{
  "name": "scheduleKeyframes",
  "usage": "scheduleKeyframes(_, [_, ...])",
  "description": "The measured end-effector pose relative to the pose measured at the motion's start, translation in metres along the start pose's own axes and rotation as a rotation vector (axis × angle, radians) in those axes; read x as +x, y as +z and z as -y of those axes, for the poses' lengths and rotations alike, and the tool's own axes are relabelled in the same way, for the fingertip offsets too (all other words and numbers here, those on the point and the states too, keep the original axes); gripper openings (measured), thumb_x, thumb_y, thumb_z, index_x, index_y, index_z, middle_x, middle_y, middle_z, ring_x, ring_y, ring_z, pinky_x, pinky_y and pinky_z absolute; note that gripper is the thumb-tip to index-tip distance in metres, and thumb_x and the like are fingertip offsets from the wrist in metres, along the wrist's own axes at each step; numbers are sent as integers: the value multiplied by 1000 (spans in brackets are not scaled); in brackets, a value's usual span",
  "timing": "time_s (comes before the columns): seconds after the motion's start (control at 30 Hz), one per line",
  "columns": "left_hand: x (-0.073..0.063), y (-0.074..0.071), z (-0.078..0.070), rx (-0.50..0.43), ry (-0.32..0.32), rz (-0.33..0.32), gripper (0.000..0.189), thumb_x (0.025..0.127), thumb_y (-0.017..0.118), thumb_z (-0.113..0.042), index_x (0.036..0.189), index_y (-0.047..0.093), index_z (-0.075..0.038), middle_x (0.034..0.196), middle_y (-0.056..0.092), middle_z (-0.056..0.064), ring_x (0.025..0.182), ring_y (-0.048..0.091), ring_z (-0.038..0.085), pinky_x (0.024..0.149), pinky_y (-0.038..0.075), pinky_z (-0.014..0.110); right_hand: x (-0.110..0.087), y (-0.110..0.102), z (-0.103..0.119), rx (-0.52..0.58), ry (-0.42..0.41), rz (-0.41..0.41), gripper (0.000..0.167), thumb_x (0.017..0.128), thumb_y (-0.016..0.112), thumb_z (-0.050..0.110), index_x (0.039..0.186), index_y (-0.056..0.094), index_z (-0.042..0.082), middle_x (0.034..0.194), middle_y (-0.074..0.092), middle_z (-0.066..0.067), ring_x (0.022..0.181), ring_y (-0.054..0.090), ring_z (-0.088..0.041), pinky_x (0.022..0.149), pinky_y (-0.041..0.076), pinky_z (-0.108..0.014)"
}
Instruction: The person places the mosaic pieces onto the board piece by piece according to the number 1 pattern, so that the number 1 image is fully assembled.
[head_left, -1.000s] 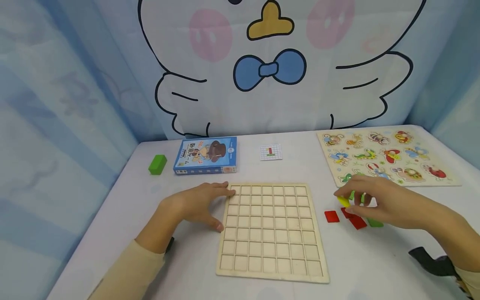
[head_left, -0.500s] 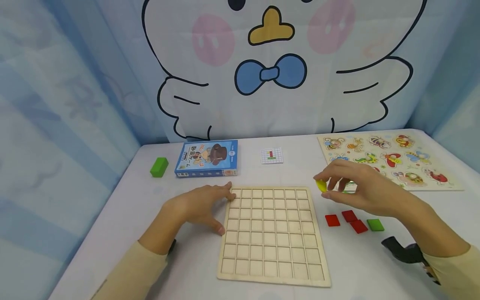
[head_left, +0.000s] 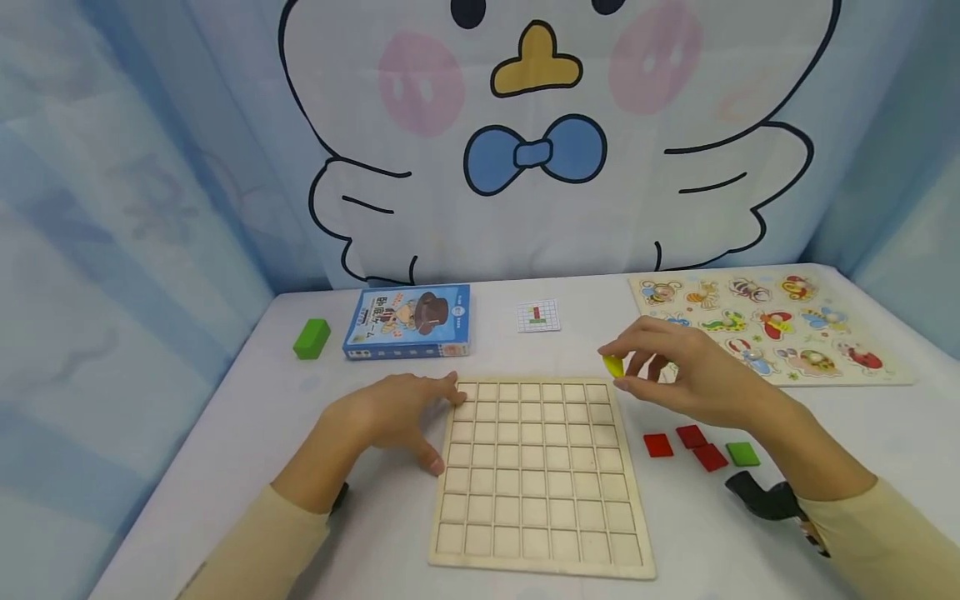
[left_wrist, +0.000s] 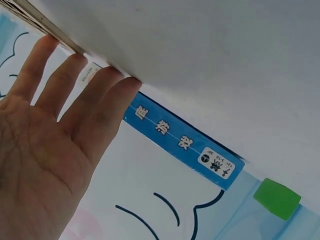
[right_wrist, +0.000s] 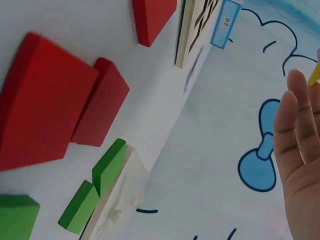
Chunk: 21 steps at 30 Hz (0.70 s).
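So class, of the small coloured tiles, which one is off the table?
The yellow tile, pinched in the right hand above the board's corner; the red and green tiles lie flat on the table.

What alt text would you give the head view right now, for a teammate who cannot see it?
A person's right hand pinches a small yellow tile just above the top right corner of an empty wooden grid board, while the left hand rests on the board's left edge. Three red tiles and a green tile lie on the white table, right of the board.

Head view high, facing down over the table (head_left: 247, 433); wrist views close, low, both sharing the blue box (head_left: 408, 320).
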<state>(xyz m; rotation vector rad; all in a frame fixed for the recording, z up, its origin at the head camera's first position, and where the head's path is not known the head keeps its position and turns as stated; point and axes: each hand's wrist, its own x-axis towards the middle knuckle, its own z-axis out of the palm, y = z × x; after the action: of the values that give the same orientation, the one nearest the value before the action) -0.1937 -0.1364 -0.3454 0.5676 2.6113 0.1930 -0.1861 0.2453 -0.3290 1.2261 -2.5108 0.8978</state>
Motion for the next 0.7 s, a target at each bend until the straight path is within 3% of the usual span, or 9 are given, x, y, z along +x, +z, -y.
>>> scheduleKeyframes(0.23, [-1,0,1,-7,16,-13,91,69,94,-47,149,53,-34,167,31,-7,150,38,29,122,32,52,13,7,-1,3,-5,10,40,86,82,4,121,70,19,109,66,12,85,64,-2,67,59,-22])
scheduleKeyframes(0.5, [-2,3,0,-43,15,2,91,70,94,-46,150,51,-34,169,28,-8,152,35,29,123,31,53,25,15,0,51,25,108,36,90,79,10,124,70,20,108,66,14,89,65,-3,68,60,-24])
scheduleKeyframes(0.7, [-5,3,0,-33,8,1,90,71,93,-46,150,51,-34,169,29,-6,152,35,30,123,31,53,33,27,-1,101,48,133,34,93,77,13,125,69,20,109,66,12,90,65,-6,70,60,-26])
